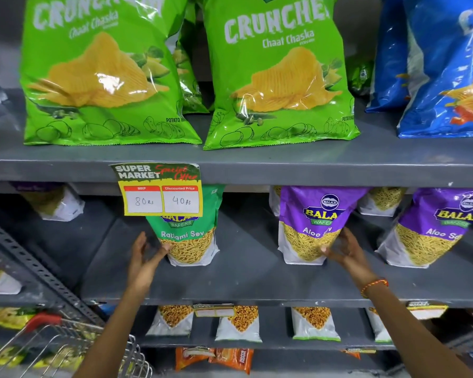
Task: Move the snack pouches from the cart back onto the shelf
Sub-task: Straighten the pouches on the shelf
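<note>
On the shelf (pixel 246 279), my left hand (pixel 145 257) touches the green pouch (pixel 187 238), fingers spread; right hand (pixel 342 248) cups the purple pouch (pixel 310 227), fingers spread.

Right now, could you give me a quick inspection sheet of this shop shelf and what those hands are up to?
Surface: grey middle shelf, pouches standing upright.
Job's things: green Ratlami Sev pouch; purple Aloo Sev pouch; wire cart lower left.
Clutter: price tag hanging over the green pouch's top.
Fingers: left hand touching the green pouch's side; right hand against the purple pouch.
Cables: nothing seen.
Surroundings: green Crunchex bags above, more packets below.
</note>
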Motion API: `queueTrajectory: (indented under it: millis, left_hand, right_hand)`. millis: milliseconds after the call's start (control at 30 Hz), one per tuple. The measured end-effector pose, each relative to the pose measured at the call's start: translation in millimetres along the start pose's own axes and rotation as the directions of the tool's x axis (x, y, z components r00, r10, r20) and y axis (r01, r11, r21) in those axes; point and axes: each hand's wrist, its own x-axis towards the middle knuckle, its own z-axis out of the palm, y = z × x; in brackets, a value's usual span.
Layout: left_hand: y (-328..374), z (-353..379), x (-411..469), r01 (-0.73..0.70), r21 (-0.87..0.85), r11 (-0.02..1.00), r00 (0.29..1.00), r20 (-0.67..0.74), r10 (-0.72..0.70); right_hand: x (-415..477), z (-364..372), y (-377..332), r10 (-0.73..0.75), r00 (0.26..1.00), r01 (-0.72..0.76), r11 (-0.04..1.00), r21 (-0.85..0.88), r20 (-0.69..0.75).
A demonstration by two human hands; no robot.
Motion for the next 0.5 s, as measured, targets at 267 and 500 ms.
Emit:
queueTrajectory:
  millis: [267, 500]
  left_hand:
    - [-3, 92, -90, -0.405, 0.159, 0.9, 0.889, 0.301, 0.346]
    - [38, 221, -76, -0.269, 0.105, 0.957, 0.897, 0.39, 0.209]
  right_hand:
    - [-50, -40, 34, 0.007, 0.908, 0.029, 0.996, 0.079, -0.419]
    - [-44, -137, 14, 0.05, 0.775, 0.024, 0.994, 0.108, -0.631]
